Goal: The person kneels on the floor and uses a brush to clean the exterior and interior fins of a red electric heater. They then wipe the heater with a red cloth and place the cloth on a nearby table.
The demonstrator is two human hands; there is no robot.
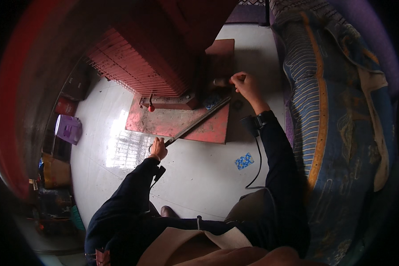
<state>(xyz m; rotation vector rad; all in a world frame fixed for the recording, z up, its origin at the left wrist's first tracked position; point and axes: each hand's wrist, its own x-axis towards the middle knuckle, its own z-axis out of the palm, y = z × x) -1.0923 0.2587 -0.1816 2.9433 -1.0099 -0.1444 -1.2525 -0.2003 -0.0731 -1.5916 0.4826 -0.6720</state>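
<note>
My left hand (158,148) grips the near end of a long, dark metal tool (201,119), apparently fire tongs, with a ring at its handle. The tool slants up and right across a red metal base plate (202,128) strewn with dark dirt. Farther off to the right, my right hand (246,87) has its fingers curled on a small short object (221,82) with a red part; blur and shadow hide its exact kind. A blue patterned piece (212,100) lies beside the tool's far half. Above the plate stands a red metal stove (146,63) with a red-knobbed lever (151,108).
A blue floral card (244,161) lies on the pale floor (193,179). Along the right runs a bed or sofa with a blue patterned cover (342,116). At left are a purple plastic stool (68,129) and a cardboard box (57,171). A black cable (260,159) hangs from my right wrist.
</note>
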